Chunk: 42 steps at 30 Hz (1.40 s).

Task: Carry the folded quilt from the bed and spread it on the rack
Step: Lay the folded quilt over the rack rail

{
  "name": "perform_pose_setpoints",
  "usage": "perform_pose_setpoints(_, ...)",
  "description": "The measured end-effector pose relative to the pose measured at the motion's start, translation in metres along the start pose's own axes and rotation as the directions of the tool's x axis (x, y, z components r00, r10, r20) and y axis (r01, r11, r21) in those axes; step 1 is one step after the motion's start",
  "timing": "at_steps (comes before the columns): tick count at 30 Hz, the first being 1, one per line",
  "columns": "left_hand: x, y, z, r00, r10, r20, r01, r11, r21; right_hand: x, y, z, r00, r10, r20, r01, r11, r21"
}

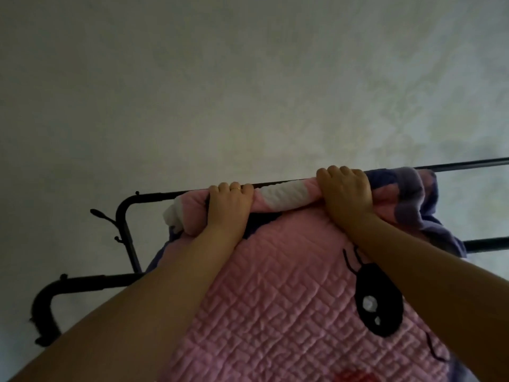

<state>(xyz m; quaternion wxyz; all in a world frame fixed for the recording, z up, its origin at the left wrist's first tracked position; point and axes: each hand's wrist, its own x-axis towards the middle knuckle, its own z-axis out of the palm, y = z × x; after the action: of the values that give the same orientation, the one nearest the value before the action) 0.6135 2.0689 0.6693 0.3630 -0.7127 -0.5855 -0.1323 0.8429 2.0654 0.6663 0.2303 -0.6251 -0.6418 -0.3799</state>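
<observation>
Nearest the camera, two bare forearms reach up and away over a pink quilt (275, 312), whose stitched surface fills the lower middle of the view. It carries a cartoon design: a large black oval eye with white highlights, thin black lashes above it, and a patch of red at the bottom edge. No writing, brand or label can be read anywhere on it.

Further up, the quilt's top edge is bunched into a pink-and-white roll lying along the top bar of a black metal rack (129, 208). The left hand (228, 208) is clenched over this roll, fingers curled over the far side (a thin gold ring shows on one finger). The right hand (347, 194) grips the same roll well to the right, knuckles up and fingers wrapped over the fabric at the bar.

Beyond the right hand, a purple part of the quilt hangs folded over the bar. The rack's small side hooks stick out at the left, a lower bar curves below them, and a pale wall (248, 78) stands behind everything.
</observation>
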Motion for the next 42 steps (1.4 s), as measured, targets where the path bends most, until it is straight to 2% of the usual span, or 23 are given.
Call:
perform_pose_setpoints(2, -0.009, 0.008, -0.008, 0.997, -0.074, 0.001, 0.074, 0.994, -0.078, 0.0, 0.001, 0.002, 1.0, 0.007, 0.006, -0.007, 1.0, -0.007)
perform_pose_setpoints(4, -0.021, 0.018, -0.015, 0.993, -0.107, -0.054, 0.094, 0.975, -0.201, 0.001, 0.002, 0.003, 1.0, 0.017, 0.019, -0.017, 1.0, -0.012)
perform_pose_setpoints(6, -0.04, 0.025, -0.016, 0.993, -0.079, -0.085, 0.049, 0.949, -0.313, 0.002, -0.001, 0.001, 0.999, 0.018, 0.041, -0.018, 1.0, -0.013)
perform_pose_setpoints(8, -0.06, 0.027, -0.009, 1.0, -0.016, -0.007, 0.012, 0.931, -0.364, 0.002, -0.003, -0.002, 0.999, 0.005, 0.052, -0.005, 1.0, 0.0)
perform_pose_setpoints(11, -0.082, 0.024, 0.004, 0.991, 0.024, 0.135, 0.022, 0.944, -0.329, -0.004, -0.008, -0.007, 0.999, 0.019, 0.049, -0.02, 1.0, 0.023)
perform_pose_setpoints(14, -0.09, 0.028, 0.007, 0.991, 0.04, 0.128, -0.007, 0.967, -0.254, -0.021, -0.021, -0.021, 0.997, 0.07, 0.03, -0.073, 0.991, 0.111)
perform_pose_setpoints(16, -0.09, 0.032, 0.004, 0.991, 0.046, 0.122, -0.012, 0.964, -0.265, -0.04, -0.036, -0.033, 0.996, 0.079, 0.03, -0.084, 0.975, 0.206)
perform_pose_setpoints(18, -0.09, 0.032, 0.0, 0.992, 0.048, 0.117, -0.01, 0.952, -0.305, -0.065, -0.05, -0.041, 0.99, 0.036, 0.136, -0.072, 0.958, 0.276)
perform_pose_setpoints(20, -0.09, 0.03, -0.002, 0.992, 0.057, 0.115, -0.013, 0.938, -0.348, -0.087, -0.059, -0.043, 0.948, -0.021, 0.318, -0.084, 0.947, 0.311)
perform_pose_setpoints(22, -0.091, 0.028, -0.002, 0.991, 0.068, 0.115, -0.023, 0.933, -0.359, -0.098, -0.06, -0.043, 0.914, -0.034, 0.404, -0.099, 0.948, 0.303)
perform_pose_setpoints(25, -0.092, 0.027, -0.002, 0.992, 0.08, 0.099, -0.041, 0.936, -0.349, -0.098, -0.06, -0.044, 0.913, -0.035, 0.407, -0.082, 0.96, 0.266)
perform_pose_setpoints(31, -0.112, 0.006, 0.01, 0.991, 0.132, -0.009, -0.125, 0.919, -0.374, -0.096, -0.069, -0.042, 0.924, 0.038, 0.379, -0.14, 0.959, 0.246)
perform_pose_setpoints(35, -0.134, -0.013, 0.025, 0.997, 0.082, -0.015, -0.082, 0.93, -0.358, -0.092, -0.072, -0.041, 0.917, 0.073, 0.393, -0.175, 0.957, 0.232)
perform_pose_setpoints(38, -0.16, -0.026, 0.036, 0.999, -0.026, -0.019, 0.016, 0.912, -0.409, -0.092, -0.068, -0.039, 0.909, 0.09, 0.407, -0.188, 0.961, 0.205)
perform_pose_setpoints(42, -0.205, -0.035, 0.048, 0.986, -0.103, -0.133, 0.037, 0.904, -0.425, -0.093, -0.066, -0.036, 0.904, 0.09, 0.418, -0.181, 0.966, 0.184)
